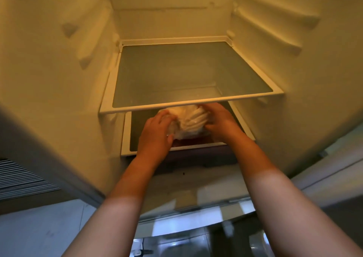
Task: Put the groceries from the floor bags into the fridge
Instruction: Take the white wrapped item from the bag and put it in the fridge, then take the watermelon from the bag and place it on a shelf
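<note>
Both my arms reach into the open fridge. A white plastic-wrapped bundle (189, 122) rests on the lower glass shelf (135, 136), partly tucked under the upper shelf. My left hand (157, 133) grips its left side and my right hand (220, 122) holds its right side. What is inside the wrap cannot be made out. A dark red patch shows just under the bundle at the shelf's front.
The upper glass shelf (192, 102) juts out above my hands with nothing on it. Ribbed fridge walls (59, 70) rise on both sides. A vent grille (21, 180) sits at the lower left. Glossy floor tiles (176, 243) show below.
</note>
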